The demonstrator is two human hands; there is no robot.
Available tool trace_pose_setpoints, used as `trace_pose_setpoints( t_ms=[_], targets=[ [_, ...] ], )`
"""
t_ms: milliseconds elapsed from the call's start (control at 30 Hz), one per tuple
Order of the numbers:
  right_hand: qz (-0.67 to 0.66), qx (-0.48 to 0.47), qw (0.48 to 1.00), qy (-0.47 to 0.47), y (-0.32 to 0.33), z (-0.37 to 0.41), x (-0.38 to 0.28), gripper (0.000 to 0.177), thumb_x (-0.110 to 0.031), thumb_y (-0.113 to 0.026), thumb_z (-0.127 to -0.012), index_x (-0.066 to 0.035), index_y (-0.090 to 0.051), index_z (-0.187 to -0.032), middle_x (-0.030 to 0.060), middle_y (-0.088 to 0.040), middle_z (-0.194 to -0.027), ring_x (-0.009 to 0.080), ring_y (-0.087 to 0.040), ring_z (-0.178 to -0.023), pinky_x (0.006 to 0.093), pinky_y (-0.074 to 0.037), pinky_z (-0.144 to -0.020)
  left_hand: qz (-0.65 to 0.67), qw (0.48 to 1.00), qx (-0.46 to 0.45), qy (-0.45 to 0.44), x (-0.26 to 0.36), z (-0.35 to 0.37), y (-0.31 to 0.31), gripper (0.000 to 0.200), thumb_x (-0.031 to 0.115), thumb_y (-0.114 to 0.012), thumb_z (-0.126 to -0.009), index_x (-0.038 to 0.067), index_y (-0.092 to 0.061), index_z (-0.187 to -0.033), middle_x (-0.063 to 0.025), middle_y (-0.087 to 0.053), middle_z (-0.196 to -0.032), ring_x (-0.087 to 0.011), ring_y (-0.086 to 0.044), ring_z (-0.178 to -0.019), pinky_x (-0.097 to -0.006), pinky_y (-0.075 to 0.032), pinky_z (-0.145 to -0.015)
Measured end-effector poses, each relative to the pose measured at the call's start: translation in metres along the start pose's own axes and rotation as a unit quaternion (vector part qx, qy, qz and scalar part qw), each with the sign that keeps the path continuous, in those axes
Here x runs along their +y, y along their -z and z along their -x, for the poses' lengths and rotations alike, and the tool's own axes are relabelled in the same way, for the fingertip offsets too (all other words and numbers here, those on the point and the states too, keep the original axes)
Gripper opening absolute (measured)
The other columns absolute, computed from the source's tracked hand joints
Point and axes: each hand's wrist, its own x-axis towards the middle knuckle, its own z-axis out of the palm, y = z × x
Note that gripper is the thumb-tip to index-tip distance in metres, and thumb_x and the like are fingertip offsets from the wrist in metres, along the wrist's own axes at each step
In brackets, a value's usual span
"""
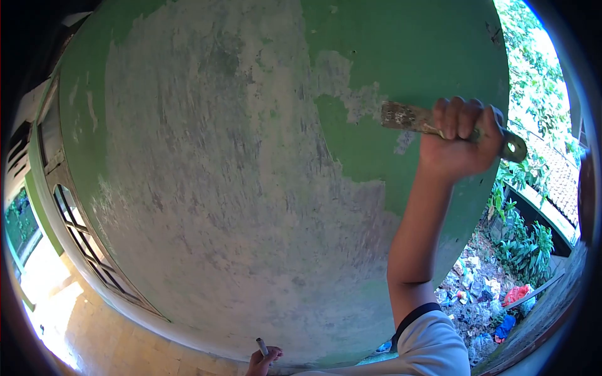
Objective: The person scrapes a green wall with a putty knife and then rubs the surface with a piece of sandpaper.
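A wall (pixel 251 188) fills the middle of the head view, green in places and bare greyish white over a wide patch. My right hand (pixel 464 135) is raised at the upper right, its fingers wrapped round the handle of a scraper (pixel 406 117). The scraper's worn, stained blade points left, at the edge between green paint and a bare patch. Behind my fist shows the handle's end with a hole. Low in the view, my left hand (pixel 266 361) is closed round a small light-coloured stick-like object (pixel 261 344), whose kind I cannot make out.
A window with a wooden frame (pixel 88 238) is at the left, above a tiled floor (pixel 132 338). Beyond the wall's right edge are green plants (pixel 530 250), a tiled roof (pixel 555 172) and scattered rubbish (pixel 480 288) on the ground.
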Motion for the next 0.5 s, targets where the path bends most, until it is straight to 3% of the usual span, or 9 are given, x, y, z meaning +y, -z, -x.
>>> trace_pose_setpoints(
  t_ms=[67,133,200,267,300,400,467,500],
  targets=[
    [-0.032,-0.014,0.999,0.004,0.005,-0.002,-0.013,0.022,-0.017,-0.038,-0.085,-0.013,-0.039,-0.063,-0.0009,-0.033,-0.05,0.0099,-0.03,-0.04,0.0265,-0.03,-0.045,-0.002,1.0,-0.002,-0.004,0.003,0.0,0.0,0.035,0.036,-0.058,-0.081,0.005,-0.061,-0.096,-0.0055,-0.06,-0.082,-0.0151,-0.053,-0.072,-0.0295,-0.041,-0.066],
    [-0.088,-0.075,0.991,0.07,0.009,-0.005,-0.027,0.017,-0.016,-0.039,-0.084,-0.011,-0.041,-0.069,-0.0012,-0.032,-0.049,0.0097,-0.03,-0.04,0.0274,-0.03,-0.043,-0.005,1.0,-0.003,-0.006,0.012,0.007,-0.002,0.034,0.036,-0.059,-0.081,0.005,-0.061,-0.097,-0.0048,-0.06,-0.081,-0.0145,-0.052,-0.071,-0.0291,-0.041,-0.064],
    [-0.107,-0.064,0.991,0.052,0.011,-0.004,-0.008,0.02,-0.016,-0.037,-0.085,-0.012,-0.039,-0.065,-0.0017,-0.033,-0.05,0.0092,-0.03,-0.04,0.0273,-0.03,-0.043,0.045,0.998,-0.027,-0.04,0.031,0.016,-0.009,0.023,0.018,-0.052,-0.087,-0.003,-0.059,-0.091,-0.0133,-0.061,-0.09,-0.0186,-0.059,-0.082,-0.0311,-0.046,-0.075],
    [0.024,0.047,0.998,-0.022,-0.001,0.002,0.017,0.028,-0.019,-0.035,-0.087,-0.015,-0.033,-0.058,-0.0021,-0.034,-0.051,0.0087,-0.03,-0.04,0.0262,-0.03,-0.045,0.038,0.998,-0.022,-0.039,0.035,0.017,-0.012,0.023,0.018,-0.052,-0.087,-0.003,-0.059,-0.092,-0.0133,-0.061,-0.09,-0.0185,-0.058,-0.082,-0.0309,-0.046,-0.075],
    [0.024,0.047,0.998,-0.022,0.0,0.001,0.013,0.028,-0.019,-0.035,-0.087,-0.015,-0.033,-0.058,-0.0021,-0.034,-0.051,0.0087,-0.03,-0.04,0.0262,-0.03,-0.045,0.033,0.998,-0.016,-0.042,0.036,0.018,-0.012,0.024,0.019,-0.052,-0.087,-0.004,-0.059,-0.092,-0.0133,-0.061,-0.089,-0.0183,-0.058,-0.082,-0.0308,-0.045,-0.075],
    [-0.026,-0.012,1.0,-0.011,0.005,-0.006,-0.013,0.028,-0.019,-0.036,-0.087,-0.015,-0.033,-0.059,-0.0019,-0.034,-0.05,0.0092,-0.031,-0.041,0.0261,-0.03,-0.045,0.038,0.997,-0.033,-0.054,0.024,0.011,-0.005,0.024,0.019,-0.053,-0.087,-0.004,-0.058,-0.092,-0.0131,-0.061,-0.09,-0.0184,-0.058,-0.082,-0.0307,-0.045,-0.075],
    [-0.076,-0.094,0.99,0.069,0.009,-0.007,-0.029,0.02,-0.017,-0.039,-0.086,-0.013,-0.038,-0.066,-0.0017,-0.033,-0.05,0.0099,-0.031,-0.041,0.027,-0.03,-0.043,0.046,0.997,-0.032,-0.055,0.024,0.011,-0.005,0.024,0.019,-0.053,-0.087,-0.003,-0.058,-0.092,-0.0127,-0.061,-0.09,-0.0183,-0.058,-0.083,-0.0308,-0.045,-0.075],
    [-0.064,-0.08,0.991,0.082,0.011,-0.006,-0.026,0.021,-0.017,-0.038,-0.086,-0.013,-0.037,-0.066,-0.0016,-0.033,-0.05,0.0101,-0.031,-0.041,0.027,-0.03,-0.043,0.054,0.997,-0.033,-0.053,0.024,0.012,-0.005,0.024,0.02,-0.053,-0.087,-0.003,-0.058,-0.092,-0.0124,-0.061,-0.09,-0.0183,-0.058,-0.083,-0.0309,-0.045,-0.075]
  ],
)
